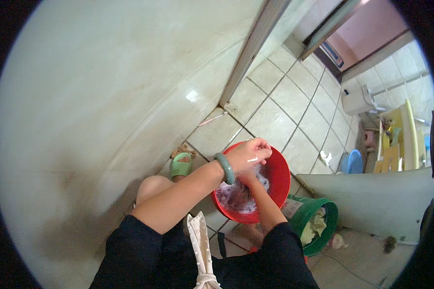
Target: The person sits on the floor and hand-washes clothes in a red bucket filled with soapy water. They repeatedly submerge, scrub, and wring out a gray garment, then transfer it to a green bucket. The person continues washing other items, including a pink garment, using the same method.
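A red plastic basin (281, 177) stands before me on the tiled floor, with sudsy water (247, 208) and wet dark fabric (228, 193) in it. Above its far part is my left hand (246, 154), its fingers curled inward. A green bangle (225, 168) circles that wrist, and a white streak lies across the back of the hand. Whether the curled fingers pinch anything is unclear. My right hand (247, 177) reaches down into the basin, beside a pale, wet lump (263, 181). Its fingers are hidden behind my left hand and in the basin's contents.
A green bucket (329, 209) holding pale yellow cloth (314, 229) stands right of the basin, beside a low partition (369, 202). A toothbrush (213, 118) lies near the door frame (251, 54). My left foot wears a green slipper (181, 168). Farther right is a blue basin (353, 162).
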Demonstrator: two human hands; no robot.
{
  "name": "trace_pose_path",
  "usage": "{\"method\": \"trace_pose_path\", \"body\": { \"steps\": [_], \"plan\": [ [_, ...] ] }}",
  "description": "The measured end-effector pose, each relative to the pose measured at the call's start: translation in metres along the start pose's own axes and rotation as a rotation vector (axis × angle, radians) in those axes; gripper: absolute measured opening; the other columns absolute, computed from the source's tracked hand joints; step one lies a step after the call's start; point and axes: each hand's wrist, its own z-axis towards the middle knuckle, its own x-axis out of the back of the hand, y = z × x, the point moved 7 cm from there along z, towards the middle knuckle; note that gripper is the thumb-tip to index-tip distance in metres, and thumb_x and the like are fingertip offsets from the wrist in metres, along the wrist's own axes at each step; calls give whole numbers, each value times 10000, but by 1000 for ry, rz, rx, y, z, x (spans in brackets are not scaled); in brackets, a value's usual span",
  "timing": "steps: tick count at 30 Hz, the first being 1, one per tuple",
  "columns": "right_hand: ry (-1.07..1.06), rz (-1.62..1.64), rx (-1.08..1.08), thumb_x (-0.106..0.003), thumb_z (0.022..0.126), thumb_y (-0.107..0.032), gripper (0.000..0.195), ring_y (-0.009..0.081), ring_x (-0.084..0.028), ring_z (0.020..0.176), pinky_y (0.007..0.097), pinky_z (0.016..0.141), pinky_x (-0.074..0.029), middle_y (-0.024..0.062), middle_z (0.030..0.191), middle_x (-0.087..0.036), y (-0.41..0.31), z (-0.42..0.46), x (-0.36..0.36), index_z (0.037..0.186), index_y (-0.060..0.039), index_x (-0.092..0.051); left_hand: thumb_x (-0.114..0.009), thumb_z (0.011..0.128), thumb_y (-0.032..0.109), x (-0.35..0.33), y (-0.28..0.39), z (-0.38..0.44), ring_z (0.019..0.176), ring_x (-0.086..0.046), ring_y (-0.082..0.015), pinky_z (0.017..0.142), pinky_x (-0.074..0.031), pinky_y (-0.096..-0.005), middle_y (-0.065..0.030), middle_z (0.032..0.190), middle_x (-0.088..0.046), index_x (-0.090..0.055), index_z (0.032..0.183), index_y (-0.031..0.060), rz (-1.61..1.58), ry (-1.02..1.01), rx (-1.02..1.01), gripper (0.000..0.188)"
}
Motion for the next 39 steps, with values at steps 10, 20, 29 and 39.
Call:
{"method": "trace_pose_path", "body": {
  "steps": [10,20,29,39],
  "plan": [
    [115,1073,-103,-552,781,-207,359,256,-594,837,378,728,-488,159,950,-593,-108,-185,150,1032,48,-521,-756,566,447,-44,-61,-38,1077,-505,-342,913,-403,-381,-230,1187,-495,-353,1238,-49,1096,-215,312,927],
    [246,1410,16,-523,814,-214,242,252,-603,808,384,749,-491,121,894,-620,-175,-242,176,939,-11,-567,-727,623,368,-91,-49,-74,1143,-385,-351,956,-312,-425,-201,1230,-385,-370,1186,-15,655,222,-260,769],
    [-109,1056,-157,-390,877,-523,591,260,-511,1050,397,927,-393,127,1165,-525,-107,-174,125,1204,-35,-459,-617,675,329,-90,-100,-82,810,-597,-389,748,-469,-426,-281,825,-599,-565,913,-69,509,52,198,467],
    [-184,762,-237,-564,834,-280,605,234,-438,1134,370,950,-345,96,1266,-439,-107,-224,61,1336,-79,-293,-620,725,249,-95,-119,-85,891,-595,-347,780,-465,-417,-224,950,-606,-569,959,-45,805,-74,243,379]
  ]
}}
